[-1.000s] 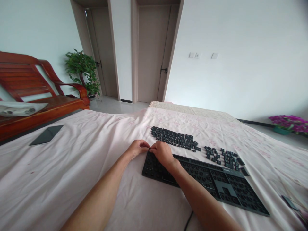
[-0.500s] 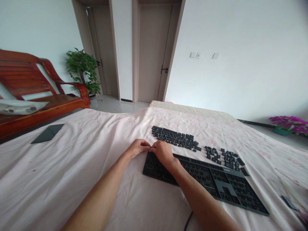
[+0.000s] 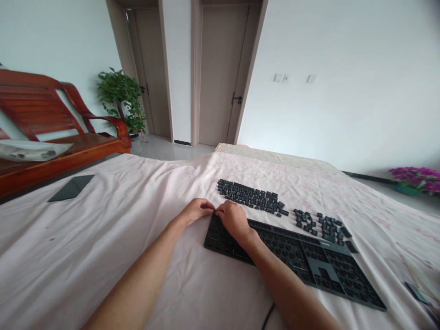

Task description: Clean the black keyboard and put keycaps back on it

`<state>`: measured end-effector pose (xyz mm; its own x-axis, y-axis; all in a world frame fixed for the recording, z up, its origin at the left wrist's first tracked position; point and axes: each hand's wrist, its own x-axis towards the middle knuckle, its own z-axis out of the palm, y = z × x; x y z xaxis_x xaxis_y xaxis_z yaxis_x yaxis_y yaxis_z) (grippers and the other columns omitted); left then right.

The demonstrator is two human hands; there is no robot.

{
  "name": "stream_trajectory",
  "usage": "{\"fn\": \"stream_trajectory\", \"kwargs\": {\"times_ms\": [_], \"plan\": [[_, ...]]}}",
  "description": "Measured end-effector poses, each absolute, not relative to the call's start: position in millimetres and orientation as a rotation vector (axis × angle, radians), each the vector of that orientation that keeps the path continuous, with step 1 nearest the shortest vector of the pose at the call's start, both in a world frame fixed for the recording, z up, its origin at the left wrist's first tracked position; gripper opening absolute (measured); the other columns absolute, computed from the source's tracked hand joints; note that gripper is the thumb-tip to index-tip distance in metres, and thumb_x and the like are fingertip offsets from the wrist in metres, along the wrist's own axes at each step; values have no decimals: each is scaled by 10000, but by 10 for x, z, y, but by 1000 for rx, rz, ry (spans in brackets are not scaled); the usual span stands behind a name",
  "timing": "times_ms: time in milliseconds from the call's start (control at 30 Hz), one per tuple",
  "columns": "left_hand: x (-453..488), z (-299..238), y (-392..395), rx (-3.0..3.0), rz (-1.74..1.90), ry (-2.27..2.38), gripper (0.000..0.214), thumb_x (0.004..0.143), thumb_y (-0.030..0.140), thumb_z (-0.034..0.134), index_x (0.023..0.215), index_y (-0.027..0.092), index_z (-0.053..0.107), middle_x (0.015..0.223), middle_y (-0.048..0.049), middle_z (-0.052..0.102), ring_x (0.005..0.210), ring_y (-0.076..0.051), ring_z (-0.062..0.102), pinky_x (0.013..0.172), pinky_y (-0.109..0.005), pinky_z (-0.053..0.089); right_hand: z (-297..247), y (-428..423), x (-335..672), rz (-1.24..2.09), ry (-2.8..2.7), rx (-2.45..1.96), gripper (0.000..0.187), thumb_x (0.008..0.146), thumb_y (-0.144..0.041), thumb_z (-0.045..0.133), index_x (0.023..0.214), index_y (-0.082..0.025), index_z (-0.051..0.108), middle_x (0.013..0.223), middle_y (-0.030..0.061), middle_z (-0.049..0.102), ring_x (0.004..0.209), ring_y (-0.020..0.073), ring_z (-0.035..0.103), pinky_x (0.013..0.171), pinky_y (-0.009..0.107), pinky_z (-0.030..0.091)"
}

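Observation:
A black keyboard [image 3: 295, 252] with its keycaps off lies slanted on the pink cloth, its bare key sockets showing. Over its far left corner, my left hand [image 3: 196, 211] and my right hand [image 3: 232, 216] meet, fingertips pinched together. Whatever small thing is between them is too hidden to name. My right hand and forearm cover part of the keyboard's left half. Just beyond the keyboard, loose black keycaps [image 3: 252, 197] lie in close rows, and a second group of keycaps [image 3: 328, 228] is spread farther right.
A dark flat tablet-like slab [image 3: 71, 188] rests on the cloth [image 3: 137, 229] at the left. A cable [image 3: 268, 316] runs out near my right forearm. A small dark object [image 3: 416, 292] lies at the right edge. A wooden bench [image 3: 68, 119] stands beyond on the left.
The camera view has shifted slightly. Both hands stay pinched together at the keyboard's far left corner, with hardly any movement; keyboard and keycaps stay in place.

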<state>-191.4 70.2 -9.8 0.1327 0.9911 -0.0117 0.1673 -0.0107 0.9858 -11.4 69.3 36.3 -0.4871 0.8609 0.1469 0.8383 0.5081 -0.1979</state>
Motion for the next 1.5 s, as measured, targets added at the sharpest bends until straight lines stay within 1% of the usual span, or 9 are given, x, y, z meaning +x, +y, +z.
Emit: {"fn": "stream_trajectory", "kwargs": {"times_ms": [133, 433, 567, 700, 833, 967, 1100, 1267, 1500], "plan": [[-1974, -120, 664, 1406, 982, 1183, 364, 637, 222, 737, 986, 128, 700, 945, -84, 722, 913, -214, 646, 874, -348, 459, 368, 680, -124, 89, -2552, -1427, 226, 917, -313, 511, 965, -226, 714, 999, 50, 679, 920, 169, 636, 746, 233, 406], [-1996, -219, 466, 1616, 992, 1156, 527, 685, 246, 729, 1198, 168, 641, 1087, -104, 675, 961, -233, 625, 880, -358, 463, 439, 639, -240, -92, -2693, -1413, 242, 936, -210, 443, 935, -161, 680, 998, 108, 655, 871, 196, 648, 696, 261, 439], [-2071, -156, 429, 1754, 873, 1111, 755, 562, 281, 829, 1276, 217, 593, 1119, -103, 651, 983, -261, 608, 859, -354, 470, 471, 662, -289, -98, -2720, -1418, 225, 925, -221, 471, 944, -168, 689, 1006, 108, 662, 882, 206, 651, 704, 269, 439], [-2118, -113, 403, 1818, 837, 1072, 922, 484, 290, 866, 1339, 264, 524, 1182, -86, 613, 1053, -274, 580, 909, -350, 459, 452, 677, -261, -21, -2653, -1454, 213, 912, -274, 514, 950, -185, 704, 999, 95, 679, 920, 201, 646, 745, 259, 424], [-2129, -141, 403, 1829, 844, 1053, 947, 476, 256, 864, 1352, 279, 506, 1226, -87, 574, 1057, -266, 574, 930, -350, 457, 392, 686, -187, 97, -2538, -1494, 218, 910, -309, 525, 990, -222, 709, 1018, 60, 692, 958, 174, 636, 781, 235, 403], [-2144, -184, 429, 1837, 838, 1052, 961, 476, 259, 867, 1363, 265, 496, 1248, -103, 555, 1055, -267, 577, 936, -353, 457, 341, 728, -132, 223, -2420, -1545, 202, 886, -352, 552, 944, -266, 725, 978, 11, 712, 944, 162, 640, 765, 227, 402], [-2153, -216, 446, 1852, 853, 1054, 953, 479, 270, 866, 1359, 262, 502, 1248, -103, 556, 1040, -266, 582, 926, -353, 464, 325, 762, -123, 285, -2370, -1524, 192, 874, -351, 564, 920, -280, 736, 937, -2, 721, 922, 160, 648, 780, 227, 404], [-2147, -198, 434, 1851, 861, 1050, 945, 463, 279, 871, 1341, 265, 521, 1232, -96, 560, 1027, -262, 584, 911, -347, 471, 330, 736, -136, 228, -2393, -1513, 207, 890, -332, 545, 933, -266, 736, 974, 12, 704, 927, 154, 637, 790, 222, 400], [-2147, -168, 417, 1891, 846, 1092, 923, 483, 343, 863, 1336, 253, 523, 1179, -86, 601, 1009, -265, 601, 894, -332, 474, 332, 647, -204, -46, -2552, -1433, 247, 938, -245, 458, 918, -213, 703, 961, 53, 657, 877, 165, 622, 702, 239, 398]]}}
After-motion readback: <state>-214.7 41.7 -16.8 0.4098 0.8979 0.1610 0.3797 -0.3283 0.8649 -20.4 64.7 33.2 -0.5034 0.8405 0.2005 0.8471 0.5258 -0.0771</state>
